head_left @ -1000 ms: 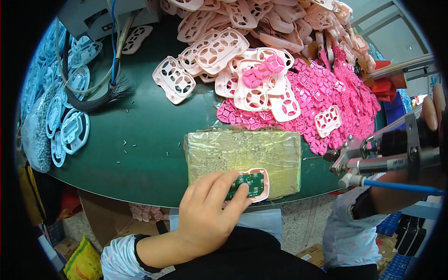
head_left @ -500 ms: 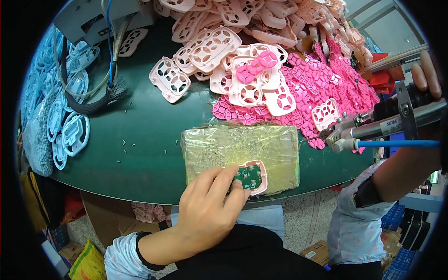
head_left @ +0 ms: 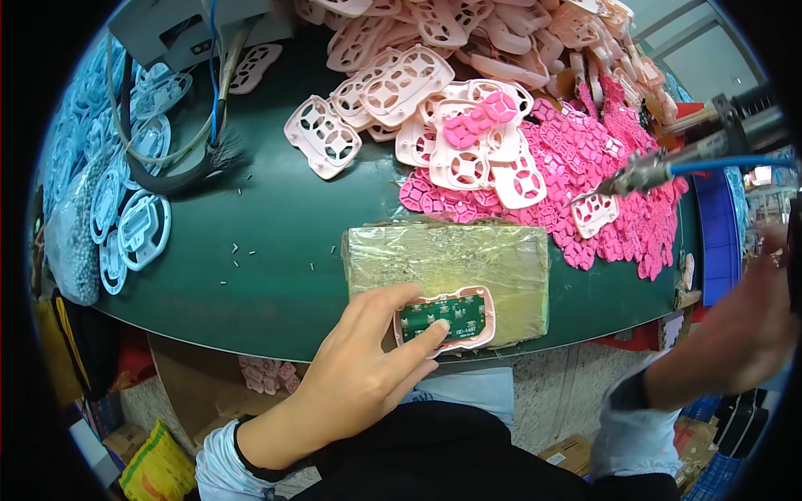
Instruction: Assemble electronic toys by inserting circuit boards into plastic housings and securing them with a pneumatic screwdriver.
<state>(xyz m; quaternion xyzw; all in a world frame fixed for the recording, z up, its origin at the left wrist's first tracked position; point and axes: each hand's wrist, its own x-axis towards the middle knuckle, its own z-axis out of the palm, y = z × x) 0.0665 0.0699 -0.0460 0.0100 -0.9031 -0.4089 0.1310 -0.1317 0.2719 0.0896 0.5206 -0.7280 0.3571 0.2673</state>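
Observation:
On the near edge of a tape-wrapped yellowish block [head_left: 451, 255] lies a pale pink plastic shell [head_left: 489, 315] with a green circuit board [head_left: 468, 311] inside it. My left hand [head_left: 355, 363] grips the shell's left side, fingers along its far edge and thumb pressed on the board. My right hand [head_left: 723, 330], smeared by motion, is off to the right, below a metal screwdriver [head_left: 642, 174] with a blue air hose; its fingers cannot be made out. The screwdriver hangs tilted, apart from that hand, its thin tip over bright pink parts.
Pale pink shells [head_left: 409, 83] pile up at the back, beside a heap of bright pink button pads [head_left: 576, 142]. Light blue plastic parts [head_left: 144, 230] crowd the left edge. Small screws [head_left: 236, 248] lie scattered on the green table [head_left: 276, 292]. A blue bin [head_left: 720, 242] stands at right.
My right hand has come away from the screwdriver and dropped lower. The screwdriver has risen. My left thumb now lies on the board, more of which shows. The whole view has shifted slightly.

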